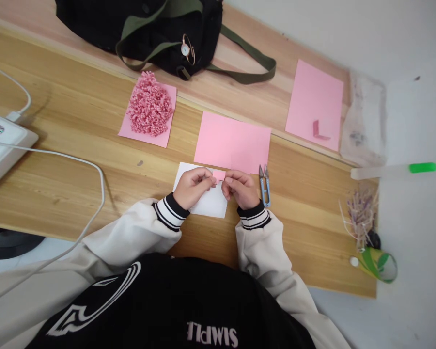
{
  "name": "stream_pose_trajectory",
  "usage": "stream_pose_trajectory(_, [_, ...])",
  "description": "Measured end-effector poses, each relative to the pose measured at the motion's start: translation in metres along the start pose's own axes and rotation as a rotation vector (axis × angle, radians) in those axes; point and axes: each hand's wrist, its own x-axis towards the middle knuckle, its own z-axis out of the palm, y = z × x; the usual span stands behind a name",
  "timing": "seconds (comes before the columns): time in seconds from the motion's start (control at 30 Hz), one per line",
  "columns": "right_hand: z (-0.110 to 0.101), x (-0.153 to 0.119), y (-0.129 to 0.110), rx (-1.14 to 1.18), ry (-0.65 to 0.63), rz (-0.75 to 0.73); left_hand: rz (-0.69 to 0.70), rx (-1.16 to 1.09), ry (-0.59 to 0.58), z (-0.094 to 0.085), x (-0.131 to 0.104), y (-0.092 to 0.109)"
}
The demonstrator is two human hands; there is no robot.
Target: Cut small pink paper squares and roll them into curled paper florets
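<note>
A small piece of pink paper [218, 175] is pinched between my two hands, above a white sheet [211, 204] on the wooden table. My left hand [195, 186] grips its left end with thumb and fingers closed. At its right end, the fingers of my right hand [241, 188] are closed on it too. Just beyond my hands lies a larger pink sheet [232, 140]. Blue-handled thread snips [265, 186] rest close to the right of my right hand, points facing away from me. The fingertips hide the edges of the small piece.
A pile of pink stamens [150, 106] lies on pink paper at the left. Behind stands a black bag [160, 34] bearing a wristwatch [186, 49]. A further pink sheet [316, 97] holds a folded strip. A white power strip [7, 145] trails its cable at left; dried flowers [361, 213] are right.
</note>
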Motion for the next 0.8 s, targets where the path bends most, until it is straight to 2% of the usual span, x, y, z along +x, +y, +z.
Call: stream_pose_trajectory(0.8, [0.0048,0.0009,-0.0012,-0.074,0.05,0.004,0.004,-0.011,-0.012,-0.0002,0.0003,-0.0016])
